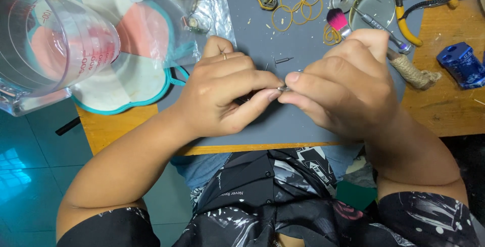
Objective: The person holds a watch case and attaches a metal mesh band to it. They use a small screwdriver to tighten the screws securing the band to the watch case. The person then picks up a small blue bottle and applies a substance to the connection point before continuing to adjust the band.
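Small metal part [284,88]: pinched between fingertips of my left hand [222,95] and right hand [343,93], both grips clamped on it, above the grey mat [262,120] near the counter's front edge; hold steady, pressure light; pliers [411,4] at far right corner.

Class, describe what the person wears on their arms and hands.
Both forearms are bare. The left hand has a thin ring on one finger; the right hand shows none. Short black sleeves with pale printed patterns cover the upper arms.
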